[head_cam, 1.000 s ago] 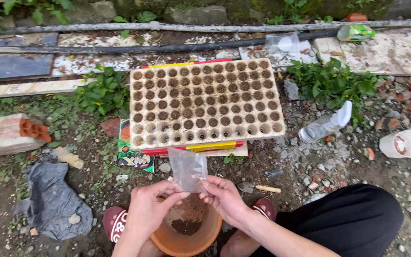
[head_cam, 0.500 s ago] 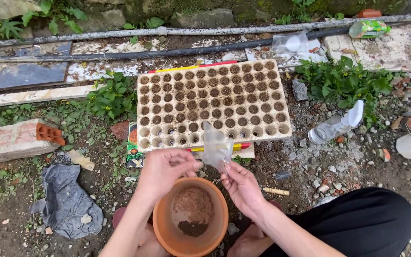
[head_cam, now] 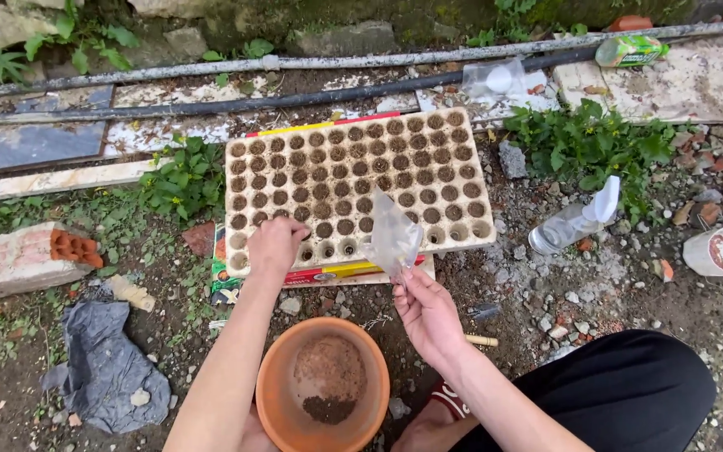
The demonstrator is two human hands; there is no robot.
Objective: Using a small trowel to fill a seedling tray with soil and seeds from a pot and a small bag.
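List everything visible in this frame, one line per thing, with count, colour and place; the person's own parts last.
seed tray: 1, pale cream, many round cells mostly soil-filled, centre, on a flat colourful package
plastic bag: 1, clear, over the tray's front edge
clay pot: 1, orange, some soil inside, bottom centre
spray bottle: 1, clear with white head, lying right of the tray
brick: 1, red and whitish, left
black sheet: 1, crumpled, lower left
pipes: 2, grey and black, along the top
left hand: on the tray's front rows
right hand: fingers pinch the bag's lower end
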